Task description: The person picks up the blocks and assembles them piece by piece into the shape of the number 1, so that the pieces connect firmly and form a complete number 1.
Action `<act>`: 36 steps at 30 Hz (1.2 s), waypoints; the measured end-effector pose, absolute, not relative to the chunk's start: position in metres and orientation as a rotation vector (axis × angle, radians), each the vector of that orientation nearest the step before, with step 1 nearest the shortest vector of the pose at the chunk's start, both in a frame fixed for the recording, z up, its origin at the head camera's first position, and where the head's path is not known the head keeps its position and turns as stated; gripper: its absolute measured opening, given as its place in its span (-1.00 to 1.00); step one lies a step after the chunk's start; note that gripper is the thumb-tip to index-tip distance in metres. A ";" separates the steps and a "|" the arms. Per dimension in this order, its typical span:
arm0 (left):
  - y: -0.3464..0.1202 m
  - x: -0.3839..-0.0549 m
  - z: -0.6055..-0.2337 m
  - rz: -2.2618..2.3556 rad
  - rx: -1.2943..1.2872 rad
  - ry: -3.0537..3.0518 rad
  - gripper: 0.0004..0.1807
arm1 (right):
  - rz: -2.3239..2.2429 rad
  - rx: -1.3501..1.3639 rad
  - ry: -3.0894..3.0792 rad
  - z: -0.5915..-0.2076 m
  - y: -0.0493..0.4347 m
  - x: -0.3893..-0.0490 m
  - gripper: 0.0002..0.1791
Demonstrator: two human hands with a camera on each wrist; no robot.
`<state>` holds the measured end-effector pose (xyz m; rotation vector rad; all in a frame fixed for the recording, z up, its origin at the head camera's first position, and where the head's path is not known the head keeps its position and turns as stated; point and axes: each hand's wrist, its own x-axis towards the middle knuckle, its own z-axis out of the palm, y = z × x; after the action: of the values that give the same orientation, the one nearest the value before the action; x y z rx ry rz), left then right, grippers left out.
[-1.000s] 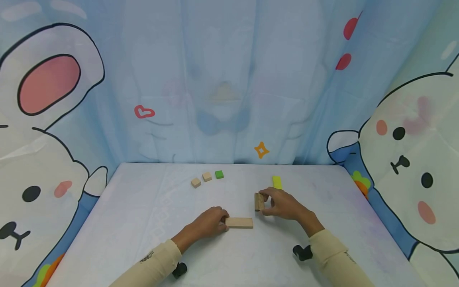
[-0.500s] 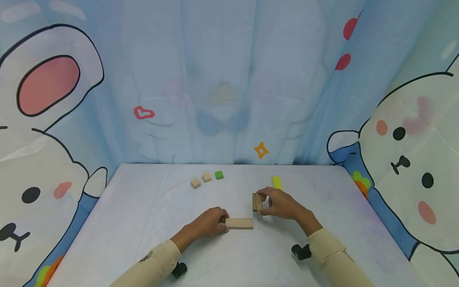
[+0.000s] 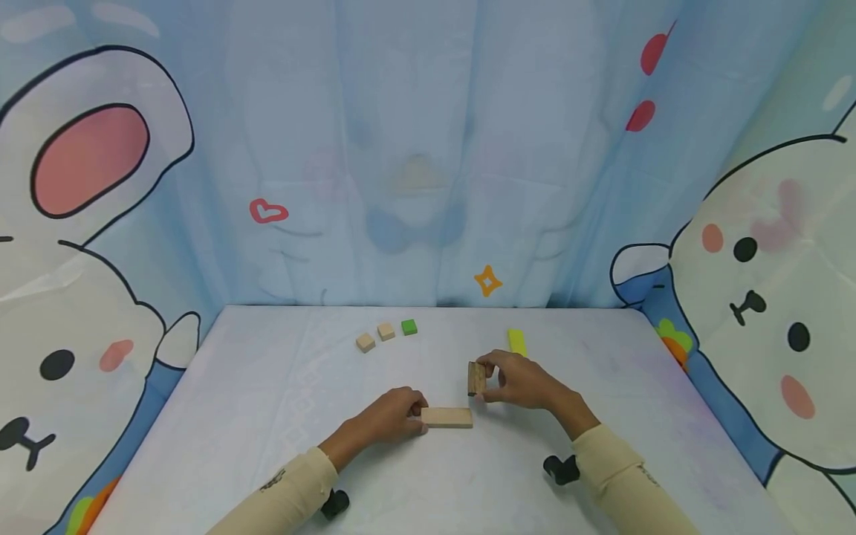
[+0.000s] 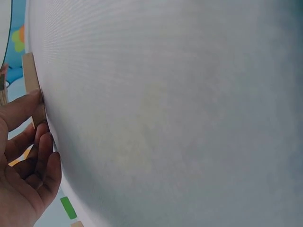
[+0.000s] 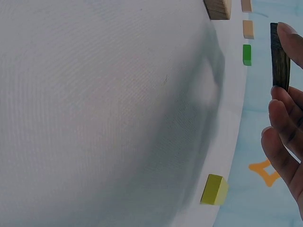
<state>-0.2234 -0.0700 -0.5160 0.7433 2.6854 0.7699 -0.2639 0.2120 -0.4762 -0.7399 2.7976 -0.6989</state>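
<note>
A pale flat wooden block (image 3: 448,418) lies lengthwise on the white table. My left hand (image 3: 396,416) pinches its left end between thumb and fingers, and the left wrist view shows the same grip on the block (image 4: 30,75). Held up over the table, a darker brown wooden block (image 3: 476,380) is pinched by my right hand (image 3: 518,380), a little beyond the pale block's right end. In the right wrist view this brown block (image 5: 280,56) sits between thumb and fingertips, seen edge-on.
Toward the back stand two small plain wooden cubes (image 3: 365,342) and a green cube (image 3: 409,326). A yellow block (image 3: 517,341) is behind my right hand. A printed curtain (image 3: 414,148) hangs along the table's back edge (image 3: 301,307).
My right hand has moved slightly left with the brown block, bringing it closer over the pale block's right end. The left hand and the pale block have stayed put.
</note>
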 end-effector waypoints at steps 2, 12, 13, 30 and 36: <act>-0.070 -0.223 -0.516 0.773 0.739 2.681 -0.68 | -0.694 -0.752 2.799 -0.477 0.211 -0.265 -0.28; -0.071 -0.222 -0.513 0.766 0.733 2.683 -0.69 | -0.676 -0.751 2.793 -0.482 0.204 -0.268 -0.25; -0.071 -0.222 -0.513 0.766 0.735 2.683 -0.69 | -0.676 -0.753 2.791 -0.482 0.203 -0.269 -0.25; -0.070 -0.222 -0.513 0.737 0.723 2.677 -0.67 | -0.640 -0.741 2.757 -0.481 0.188 -0.268 -0.21; -0.070 -0.223 -0.513 0.734 0.724 2.674 -0.67 | -0.636 -0.743 2.750 -0.478 0.185 -0.268 -0.22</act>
<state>-0.2230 -0.0705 -0.5133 0.7240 2.6744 0.7342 -0.2679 0.1848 -0.4778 -0.7431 2.7501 -0.6355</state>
